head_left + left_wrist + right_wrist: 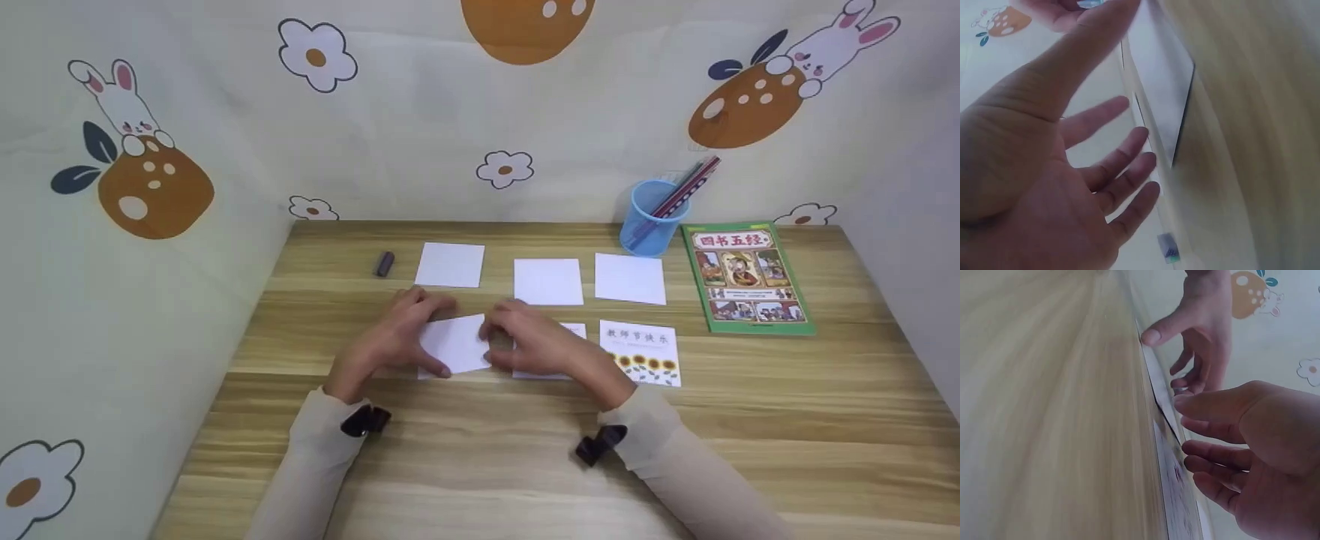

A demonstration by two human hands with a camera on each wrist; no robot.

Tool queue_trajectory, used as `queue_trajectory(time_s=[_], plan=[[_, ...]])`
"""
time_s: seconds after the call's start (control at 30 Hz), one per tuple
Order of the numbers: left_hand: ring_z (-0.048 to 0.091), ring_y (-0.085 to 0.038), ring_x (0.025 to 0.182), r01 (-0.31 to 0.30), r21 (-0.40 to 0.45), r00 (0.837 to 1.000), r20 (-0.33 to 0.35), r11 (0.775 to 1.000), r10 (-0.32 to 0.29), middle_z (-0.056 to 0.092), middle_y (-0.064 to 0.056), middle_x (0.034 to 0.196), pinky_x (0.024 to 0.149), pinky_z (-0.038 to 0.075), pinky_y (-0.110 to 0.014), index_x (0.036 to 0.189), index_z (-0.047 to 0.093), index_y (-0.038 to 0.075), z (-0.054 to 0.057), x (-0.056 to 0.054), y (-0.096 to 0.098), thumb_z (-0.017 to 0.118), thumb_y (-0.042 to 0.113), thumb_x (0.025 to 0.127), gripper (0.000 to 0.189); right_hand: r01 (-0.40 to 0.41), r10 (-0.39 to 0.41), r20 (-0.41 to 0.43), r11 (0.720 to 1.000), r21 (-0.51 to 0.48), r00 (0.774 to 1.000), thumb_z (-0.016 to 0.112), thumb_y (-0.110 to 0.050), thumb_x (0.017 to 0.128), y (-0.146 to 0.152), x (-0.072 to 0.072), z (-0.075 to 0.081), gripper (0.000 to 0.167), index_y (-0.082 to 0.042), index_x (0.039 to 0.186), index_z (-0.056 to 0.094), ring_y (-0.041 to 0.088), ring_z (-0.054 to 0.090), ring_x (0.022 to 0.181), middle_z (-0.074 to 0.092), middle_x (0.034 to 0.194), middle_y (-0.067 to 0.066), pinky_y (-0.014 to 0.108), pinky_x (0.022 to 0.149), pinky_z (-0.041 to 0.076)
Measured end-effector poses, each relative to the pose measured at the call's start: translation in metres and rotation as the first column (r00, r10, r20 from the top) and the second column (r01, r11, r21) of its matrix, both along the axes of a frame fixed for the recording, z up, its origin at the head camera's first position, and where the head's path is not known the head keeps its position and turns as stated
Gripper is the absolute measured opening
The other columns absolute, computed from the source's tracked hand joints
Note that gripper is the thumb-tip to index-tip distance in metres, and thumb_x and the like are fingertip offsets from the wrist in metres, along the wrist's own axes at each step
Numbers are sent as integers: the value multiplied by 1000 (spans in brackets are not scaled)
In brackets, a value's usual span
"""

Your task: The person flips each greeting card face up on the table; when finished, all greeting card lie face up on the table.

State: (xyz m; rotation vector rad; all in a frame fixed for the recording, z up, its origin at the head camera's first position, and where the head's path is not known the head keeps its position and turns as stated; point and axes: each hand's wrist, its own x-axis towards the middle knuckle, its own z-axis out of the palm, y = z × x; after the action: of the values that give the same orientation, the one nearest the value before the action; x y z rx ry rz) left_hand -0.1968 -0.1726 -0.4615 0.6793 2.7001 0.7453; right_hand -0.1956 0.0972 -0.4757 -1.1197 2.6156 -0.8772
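A white card (459, 346) lies at a slant between my hands, with a dark shadow along its edge in both wrist views. My right hand (536, 341) holds the card's right side with thumb and index finger at its edge. My left hand (394, 334) spans its left side, thumb at the near edge, the other fingers spread and extended past it in the left wrist view. Under my right hand, a printed card (576, 329) is mostly hidden. Right of it is a card with sunflowers (641, 352) and Chinese characters.
Three white cards form a back row: left (451, 265), middle (548, 282) and right (630, 278). A small dark block (385, 264) lies at back left. Behind stands a blue pencil cup (651, 225); a green-edged book (750, 281) lies right. Patterned cloth (405, 135) borders the table.
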Motion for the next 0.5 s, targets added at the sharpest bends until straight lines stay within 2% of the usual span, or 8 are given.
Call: queue_trajectory(time_s=[0.2,0.27,0.4,0.5], plan=[[54,-32,127,1,-13,1000,7,1000,-1,65,-12,134,111,48,-52,138,66,11,0,-2,-5,103,31,71,79,-13,13,-1,999,38,1000,82,-24,95,-25,4,-2,39,-5,129,73,34,55,140,65,142,15,50,122,45],[54,-32,127,-10,-14,1000,12,1000,10,65,-11,134,110,49,-52,138,66,11,-1,-2,-5,103,31,72,78,-7,7,-9,998,60,1000,82,-25,96,-28,6,-2,41,-5,130,73,34,53,144,64,146,15,50,124,43],[53,-31,129,-38,-11,998,48,999,39,62,-11,136,110,50,-52,143,64,12,0,-2,-3,103,29,71,83,10,-8,-26,997,71,1000,80,-29,97,-29,9,-3,40,-6,130,75,33,54,143,64,147,14,49,124,44],[54,-31,125,-53,-12,998,46,999,53,60,-12,136,108,51,-50,148,63,13,-1,-3,-1,104,30,70,89,14,-14,-33,1000,15,999,78,-26,99,-30,9,-4,33,-7,126,78,30,59,133,68,136,12,47,116,50]])
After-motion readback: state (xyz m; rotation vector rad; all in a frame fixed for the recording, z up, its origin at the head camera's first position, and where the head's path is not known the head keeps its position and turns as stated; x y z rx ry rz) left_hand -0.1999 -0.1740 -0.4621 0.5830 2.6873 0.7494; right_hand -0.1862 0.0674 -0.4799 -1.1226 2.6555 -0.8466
